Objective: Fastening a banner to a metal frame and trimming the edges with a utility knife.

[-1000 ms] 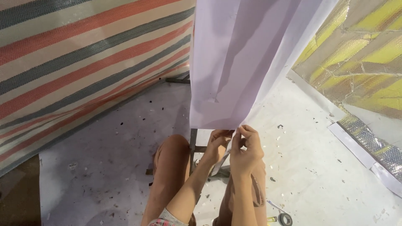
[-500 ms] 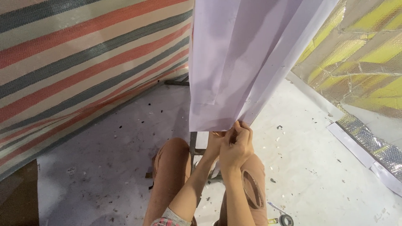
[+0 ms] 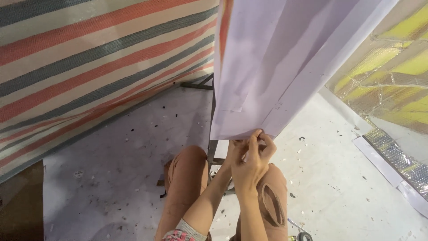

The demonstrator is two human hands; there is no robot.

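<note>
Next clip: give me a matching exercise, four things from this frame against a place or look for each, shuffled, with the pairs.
Things:
1. white sheet
2. striped tarp
3. right hand
4. foil insulation

Descriptions:
A. red, grey and cream bands, far left
B. shiny silver and yellow, far right
C. hangs in the middle, lower edge pinched
D. at the sheet's bottom edge, above the knees

Pairs: 1-C, 2-A, 3-D, 4-B

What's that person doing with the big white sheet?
A person is crouching on a dusty grey floor, knees up, working at the bottom edge of a big pale sheet that hangs over a dark metal frame. Both hands are pressed close together at the sheet's lower corner. The right hand is in front, pinching the edge with its fingertips. The left hand is mostly hidden behind it. A striped tarp hangs on the left, and shiny foil sheeting is on the right.
</note>
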